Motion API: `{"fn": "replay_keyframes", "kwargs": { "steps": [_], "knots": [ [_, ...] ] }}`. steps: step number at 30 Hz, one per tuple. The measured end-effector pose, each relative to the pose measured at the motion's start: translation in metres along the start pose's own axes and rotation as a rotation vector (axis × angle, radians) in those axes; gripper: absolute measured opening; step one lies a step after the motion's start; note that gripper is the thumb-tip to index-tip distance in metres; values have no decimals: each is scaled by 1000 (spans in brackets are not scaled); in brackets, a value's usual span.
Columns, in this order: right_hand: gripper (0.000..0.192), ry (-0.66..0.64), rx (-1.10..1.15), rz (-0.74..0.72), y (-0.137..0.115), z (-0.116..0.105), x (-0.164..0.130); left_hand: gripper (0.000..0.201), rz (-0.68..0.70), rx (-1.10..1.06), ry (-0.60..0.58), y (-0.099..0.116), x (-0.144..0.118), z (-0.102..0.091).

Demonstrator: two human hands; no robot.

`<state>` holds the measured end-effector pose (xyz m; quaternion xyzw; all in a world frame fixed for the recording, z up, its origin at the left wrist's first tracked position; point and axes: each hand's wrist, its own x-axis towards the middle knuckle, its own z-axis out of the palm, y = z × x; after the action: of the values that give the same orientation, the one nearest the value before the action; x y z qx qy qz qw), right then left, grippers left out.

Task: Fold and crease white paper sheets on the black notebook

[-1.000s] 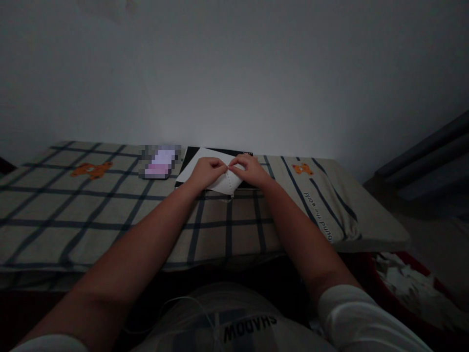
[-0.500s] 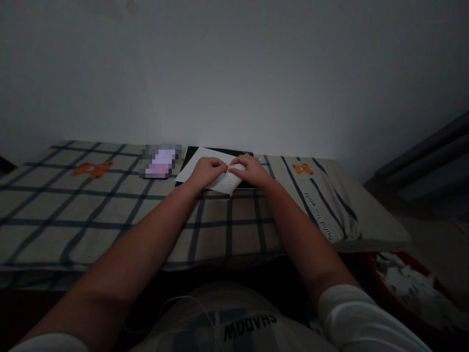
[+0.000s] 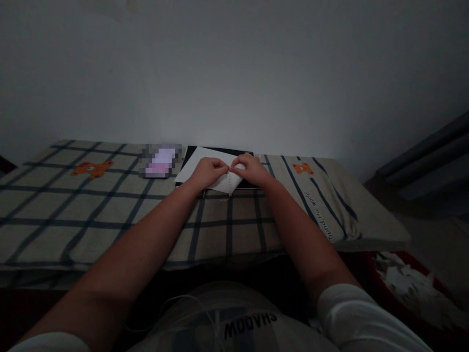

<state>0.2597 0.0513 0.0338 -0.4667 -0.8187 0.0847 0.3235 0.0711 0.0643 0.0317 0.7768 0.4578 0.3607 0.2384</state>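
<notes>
My left hand [image 3: 209,172] and my right hand [image 3: 249,168] meet over a white sheet of paper [image 3: 190,164], fingertips pinched together and almost touching. From the pinch, a thin beaded strand [image 3: 230,182] runs down across the paper toward its near corner. Both hands look closed on its upper end, though the exact grip is hidden by the fingers. Beneath the paper lies a flat black item [image 3: 245,185], perhaps a book or folder, partly covered by paper and hands.
A phone with a lit, blurred screen [image 3: 160,162] lies to the left on the checked cloth [image 3: 146,210]. The wall [image 3: 234,88] rises right behind. A red basin [image 3: 381,288] of white scraps stands low on the right, and a thin white cord [image 3: 186,297] hangs over my shirt.
Both hands stay nearly in place, with only slight finger movement. The paper has shifted a little, and the loose thread at its near corner shows less than before.
</notes>
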Motion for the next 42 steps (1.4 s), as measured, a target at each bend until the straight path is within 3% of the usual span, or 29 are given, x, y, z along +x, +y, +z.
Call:
{"fn": "replay_keyframes", "kwargs": {
  "steps": [11, 19, 25, 29, 33, 42],
  "knots": [
    [20, -34, -10, 60, 1, -5, 1, 24, 16, -5, 30, 0, 2, -1],
    [21, -42, 4, 59, 5, -4, 0, 26, 10, -8, -16, -1, 1, -2],
    [18, -46, -18, -17, 6, -4, 0, 24, 53, 12, -29, 1, 0, -1],
    [17, -42, -61, -57, 3, -5, -1, 25, 5, -17, -26, -1, 1, 2],
    [18, -33, -54, -15, 2, -5, -2, 26, -33, -31, -22, -1, 1, 3],
    [21, -44, 27, 68, 10, -5, -1, 28, 39, 13, -37, -5, 2, 0]
  ]
}}
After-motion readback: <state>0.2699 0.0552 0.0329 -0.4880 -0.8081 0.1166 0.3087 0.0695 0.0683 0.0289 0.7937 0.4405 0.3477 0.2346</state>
